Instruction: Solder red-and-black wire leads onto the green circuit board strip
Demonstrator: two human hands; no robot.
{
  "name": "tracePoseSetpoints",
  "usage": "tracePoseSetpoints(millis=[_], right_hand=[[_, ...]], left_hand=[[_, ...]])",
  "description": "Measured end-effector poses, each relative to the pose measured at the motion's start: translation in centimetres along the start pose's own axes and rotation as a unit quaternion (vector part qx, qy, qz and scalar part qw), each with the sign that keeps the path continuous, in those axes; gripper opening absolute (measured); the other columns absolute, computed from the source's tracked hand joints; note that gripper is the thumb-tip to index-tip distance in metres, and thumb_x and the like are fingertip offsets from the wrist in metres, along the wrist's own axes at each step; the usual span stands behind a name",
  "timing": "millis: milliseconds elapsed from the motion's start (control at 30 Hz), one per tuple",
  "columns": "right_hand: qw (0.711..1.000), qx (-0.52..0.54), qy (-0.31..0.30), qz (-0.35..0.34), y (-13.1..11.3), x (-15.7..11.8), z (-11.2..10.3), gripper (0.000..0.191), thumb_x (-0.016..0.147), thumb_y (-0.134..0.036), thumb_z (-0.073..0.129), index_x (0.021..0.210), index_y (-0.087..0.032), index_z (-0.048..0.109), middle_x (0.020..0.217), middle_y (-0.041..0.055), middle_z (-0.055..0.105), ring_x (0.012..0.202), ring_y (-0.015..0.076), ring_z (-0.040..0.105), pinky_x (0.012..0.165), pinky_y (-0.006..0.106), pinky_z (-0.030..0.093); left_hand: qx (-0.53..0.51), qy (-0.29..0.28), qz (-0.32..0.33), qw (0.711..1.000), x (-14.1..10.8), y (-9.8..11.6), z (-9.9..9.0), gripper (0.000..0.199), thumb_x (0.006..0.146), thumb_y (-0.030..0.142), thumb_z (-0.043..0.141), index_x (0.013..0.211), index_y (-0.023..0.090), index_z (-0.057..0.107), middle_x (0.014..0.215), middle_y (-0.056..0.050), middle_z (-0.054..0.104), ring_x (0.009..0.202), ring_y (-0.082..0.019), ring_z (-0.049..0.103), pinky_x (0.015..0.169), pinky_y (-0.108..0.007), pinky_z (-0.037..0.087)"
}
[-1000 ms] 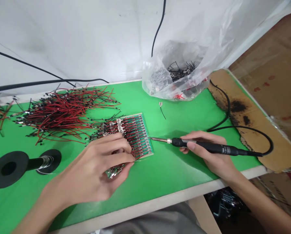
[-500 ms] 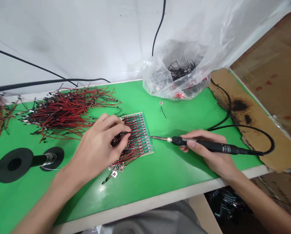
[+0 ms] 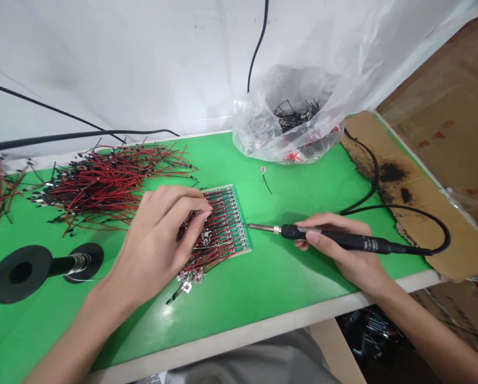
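We catch bright, even light, white glare on a glossy green bench mat (image 3: 162,320), a soft shadow beneath the right hand (image 3: 339,248), and wide-angle bowing along the pale table edge (image 3: 239,328).

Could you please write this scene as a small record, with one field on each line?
Left hand: left hand lies on red-and-black wires over a green circuit board.
Right hand: right hand holds a soldering iron, tip beside the board, not touching it.
Rest: wire pile, plastic bag of black wires, wire coil on a black stand, scorched cardboard.
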State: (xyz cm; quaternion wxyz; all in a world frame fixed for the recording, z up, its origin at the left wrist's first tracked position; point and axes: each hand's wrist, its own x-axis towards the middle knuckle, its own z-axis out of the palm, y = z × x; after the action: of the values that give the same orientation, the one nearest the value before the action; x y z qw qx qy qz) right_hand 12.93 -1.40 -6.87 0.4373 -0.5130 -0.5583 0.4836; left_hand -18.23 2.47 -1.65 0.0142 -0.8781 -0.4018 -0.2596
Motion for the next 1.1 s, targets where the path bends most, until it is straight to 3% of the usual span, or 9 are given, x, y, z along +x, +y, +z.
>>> tracePoseSetpoints(millis=[300, 433, 533, 800, 1100], right_hand=[[1.0, 0.006, 0.003, -0.005, 0.0, -0.1, 0.0, 0.009, 0.09, -0.031, 0.077, 0.097, -0.026, 0.08, 0.081, 0.0023, 0.078, 0.07, 0.0138, 0.075, 0.065, 0.02, 0.06], [1.0, 0.004, -0.002, -0.005, 0.0, -0.1, 0.0, 0.009, 0.091, -0.03, 0.076, 0.098, -0.027, 0.08, 0.083, 0.0026, 0.078, 0.071, 0.0146, 0.075, 0.066, 0.022, 0.06], [1.0, 0.004, -0.006, -0.008, 0.1, -0.1, 0.0, 0.009, 0.091, -0.03, 0.076, 0.098, -0.027, 0.08, 0.083, 0.0025, 0.078, 0.071, 0.0152, 0.075, 0.065, 0.023, 0.06], [1.0, -0.002, -0.006, -0.014, -0.1, 0.0, 0.0, 0.008, 0.091, -0.03, 0.076, 0.098, -0.027, 0.079, 0.082, 0.0024, 0.078, 0.071, 0.0144, 0.074, 0.065, 0.021, 0.059], [1.0, -0.005, -0.007, -0.015, -0.3, 0.0, 0.0, 0.007, 0.092, -0.029, 0.075, 0.098, -0.028, 0.079, 0.082, 0.0021, 0.078, 0.071, 0.0143, 0.074, 0.065, 0.021, 0.06]], left_hand=[[-0.016, -0.003, 0.023, 1.0, -1.3, 1.8, 1.1, 0.026, 0.093, 0.005, 0.063, 0.116, 0.018, 0.063, 0.112, -0.004, 0.067, 0.101, -0.016, 0.064, 0.093, -0.032, 0.05], [-0.047, 0.03, -0.005, 0.998, -1.4, 2.6, 2.0, 0.034, 0.092, 0.008, 0.068, 0.124, 0.018, 0.061, 0.098, -0.001, 0.071, 0.085, -0.012, 0.065, 0.088, -0.029, 0.052], [-0.069, 0.049, -0.034, 0.996, -1.5, 3.0, 2.5, 0.037, 0.092, 0.009, 0.068, 0.127, 0.017, 0.06, 0.093, 0.001, 0.072, 0.084, -0.011, 0.067, 0.089, -0.027, 0.052], [-0.087, 0.043, -0.057, 0.994, -1.7, 2.9, 2.7, 0.038, 0.091, 0.009, 0.069, 0.127, 0.015, 0.06, 0.094, 0.002, 0.073, 0.088, -0.008, 0.068, 0.094, -0.023, 0.05], [-0.086, 0.051, -0.049, 0.994, -1.8, 2.6, 2.9, 0.038, 0.089, 0.008, 0.071, 0.125, 0.017, 0.062, 0.092, 0.004, 0.075, 0.084, -0.01, 0.069, 0.092, -0.027, 0.052]])
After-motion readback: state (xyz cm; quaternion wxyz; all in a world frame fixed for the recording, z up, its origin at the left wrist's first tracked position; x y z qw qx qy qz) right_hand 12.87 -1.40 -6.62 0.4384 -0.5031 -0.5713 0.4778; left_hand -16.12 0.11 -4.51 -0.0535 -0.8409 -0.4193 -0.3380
